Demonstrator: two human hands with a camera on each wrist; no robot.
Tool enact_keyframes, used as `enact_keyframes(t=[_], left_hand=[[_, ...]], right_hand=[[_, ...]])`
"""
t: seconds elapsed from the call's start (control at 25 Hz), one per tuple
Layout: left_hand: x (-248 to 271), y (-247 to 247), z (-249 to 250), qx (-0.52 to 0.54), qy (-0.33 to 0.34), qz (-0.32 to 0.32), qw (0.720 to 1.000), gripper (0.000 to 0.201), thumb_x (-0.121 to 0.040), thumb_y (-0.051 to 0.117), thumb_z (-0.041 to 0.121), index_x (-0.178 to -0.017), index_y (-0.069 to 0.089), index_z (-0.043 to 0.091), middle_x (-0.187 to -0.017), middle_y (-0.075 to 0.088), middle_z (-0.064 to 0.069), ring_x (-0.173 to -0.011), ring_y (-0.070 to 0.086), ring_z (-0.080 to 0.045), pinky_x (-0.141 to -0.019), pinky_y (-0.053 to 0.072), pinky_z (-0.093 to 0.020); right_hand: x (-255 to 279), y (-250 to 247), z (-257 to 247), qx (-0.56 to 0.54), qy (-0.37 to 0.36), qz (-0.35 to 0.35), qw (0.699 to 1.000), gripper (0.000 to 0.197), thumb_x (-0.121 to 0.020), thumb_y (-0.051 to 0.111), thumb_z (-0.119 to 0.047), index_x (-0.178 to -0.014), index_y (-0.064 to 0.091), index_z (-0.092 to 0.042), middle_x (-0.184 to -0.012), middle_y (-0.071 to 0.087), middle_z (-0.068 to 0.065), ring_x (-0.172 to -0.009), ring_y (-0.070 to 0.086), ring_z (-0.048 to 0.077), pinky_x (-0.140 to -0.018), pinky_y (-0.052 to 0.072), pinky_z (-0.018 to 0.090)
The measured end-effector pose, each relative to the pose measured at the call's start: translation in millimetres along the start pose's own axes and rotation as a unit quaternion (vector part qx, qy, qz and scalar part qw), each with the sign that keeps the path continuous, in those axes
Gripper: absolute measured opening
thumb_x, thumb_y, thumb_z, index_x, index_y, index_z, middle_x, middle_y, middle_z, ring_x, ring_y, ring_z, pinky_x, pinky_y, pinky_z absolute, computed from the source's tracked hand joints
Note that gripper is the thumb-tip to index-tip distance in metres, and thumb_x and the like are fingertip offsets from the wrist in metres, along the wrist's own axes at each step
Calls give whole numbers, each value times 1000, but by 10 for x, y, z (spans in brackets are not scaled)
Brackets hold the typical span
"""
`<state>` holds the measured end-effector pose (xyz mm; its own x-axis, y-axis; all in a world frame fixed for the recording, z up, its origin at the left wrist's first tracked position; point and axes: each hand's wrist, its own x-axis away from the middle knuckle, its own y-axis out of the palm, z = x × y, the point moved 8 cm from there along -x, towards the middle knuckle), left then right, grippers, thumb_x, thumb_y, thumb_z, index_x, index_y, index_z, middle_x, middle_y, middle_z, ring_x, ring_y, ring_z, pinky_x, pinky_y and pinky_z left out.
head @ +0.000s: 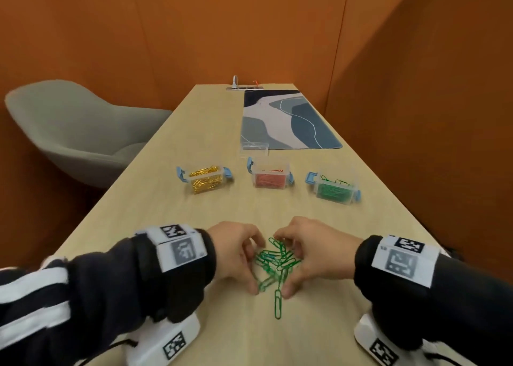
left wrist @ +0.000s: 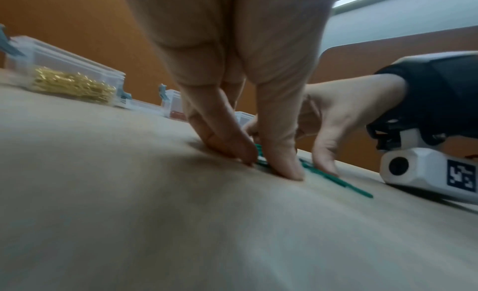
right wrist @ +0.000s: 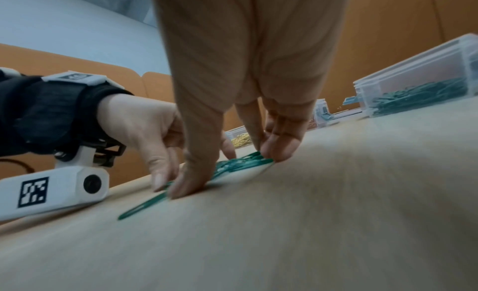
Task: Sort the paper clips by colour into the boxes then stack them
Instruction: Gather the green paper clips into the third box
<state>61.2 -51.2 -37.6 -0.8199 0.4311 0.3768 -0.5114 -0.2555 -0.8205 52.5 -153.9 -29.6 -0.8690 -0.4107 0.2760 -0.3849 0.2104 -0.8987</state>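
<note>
— On the pale wooden table point(head: 172, 213), right in front of you, what do you have?

— One small heap of green wire paper clips point(head: 274, 263). They overlap too much for me to count. One green clip point(head: 277, 304) lies alone at the near edge of the heap.

— What are your hands doing?

— My left hand point(head: 236, 254) and my right hand point(head: 316, 251) sit on each side of the heap. The fingers bend down like claws, with the tips touching the table and the clips. Neither hand has lifted any clip.

— How many boxes?

— Three clear plastic boxes with blue latches, in one row farther away, all open on top. The left box point(head: 205, 181) has gold clips, the middle box point(head: 270, 178) has red clips, and the right box point(head: 334, 189) has green clips. One clear lid point(head: 254, 147) lies behind the middle box, beside one blue patterned mat point(head: 288, 118). One grey chair point(head: 80, 132) stands left of the table.
</note>
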Motion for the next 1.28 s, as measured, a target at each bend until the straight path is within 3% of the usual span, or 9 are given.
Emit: enact_keyframes(t=[0.12, 0.28, 0.36, 0.52, 0.6, 0.72, 0.92, 1.12, 1.28], left_hand=[[-85, -119, 82, -16, 5, 37, 999, 68, -65, 83, 32, -125, 54, 23, -96, 57, 11, -85, 52, -7, -83, 45, -20], [-4, 1, -53, -62, -7, -21, 998, 110, -51, 86, 50, -142, 28, 28, -128, 37, 7, -111, 47, -14, -102, 43, -31], [15, 91, -2, -75, 6, -26, 997, 109, -48, 84, 55, -138, 30, 29, -122, 33, 9, -110, 45, -11, -102, 44, -32], [-112, 25, 171, -81, 40, 42, 995, 76, -59, 81, 50, -124, 53, 25, -114, 47, 5, -94, 50, -10, -88, 47, -24], [-168, -49, 173, -48, 33, 60, 996, 55, -67, 79, 41, -115, 61, 22, -107, 58, 4, -87, 52, -9, -77, 45, -20], [-264, -80, 176, -28, 37, 52, 998, 34, -72, 77, 32, -103, 68, 20, -91, 62, 7, -80, 54, -6, -71, 41, -17], [-440, -169, 161, 13, 34, 33, 999, 27, -71, 79, 25, -98, 74, 21, -81, 68, 8, -69, 58, -4, -65, 46, -14], [-609, -395, 258, 150, 31, 14, 988, 18, -67, 82, 18, -84, 76, 20, -71, 70, 8, -68, 64, -5, -73, 54, -17], [-945, -861, 670, 221, 61, 90, 969, 16, -68, 81, 8, -78, 70, 12, -56, 64, 7, -45, 60, 2, -51, 48, -8]], right_hand=[[6, -96, 25, -10, 1, 41, 999, 79, -62, 80, -48, -131, 52, -19, -106, 48, -4, -91, 47, 10, -77, 39, 20], [135, -18, 82, -39, 0, 9, 999, 111, -47, 85, -55, -141, 35, -22, -121, 37, -9, -107, 44, 7, -99, 41, 23], [102, 22, 0, -20, -13, 6, 1000, 99, -47, 87, -51, -132, 44, -21, -118, 37, -8, -107, 44, 9, -98, 42, 24], [-42, -61, -31, -26, 3, 46, 999, 62, -62, 84, -38, -117, 61, -17, -99, 49, -5, -86, 47, 8, -63, 38, 11], [-82, -93, 16, -45, 14, 56, 997, 47, -68, 82, -30, -109, 66, -15, -89, 52, -6, -75, 47, 5, -56, 33, 7], [-107, -112, 48, -44, 6, 62, 997, 27, -75, 76, -23, -100, 71, -15, -80, 54, -6, -66, 47, 3, -53, 33, 5], [-141, -188, 169, -62, 1, 81, 995, 19, -78, 69, -12, -96, 74, -12, -72, 60, -5, -62, 53, 3, -59, 42, 8], [-141, -530, 403, -162, 23, 85, 983, 13, -74, 75, -6, -76, 72, -18, -48, 62, -16, -47, 57, -6, -52, 43, 4], [-33, -1177, 799, -152, 41, 214, 964, 10, -73, 77, -12, -76, 73, -21, -68, 70, -10, -60, 61, -1, -51, 43, 4]])
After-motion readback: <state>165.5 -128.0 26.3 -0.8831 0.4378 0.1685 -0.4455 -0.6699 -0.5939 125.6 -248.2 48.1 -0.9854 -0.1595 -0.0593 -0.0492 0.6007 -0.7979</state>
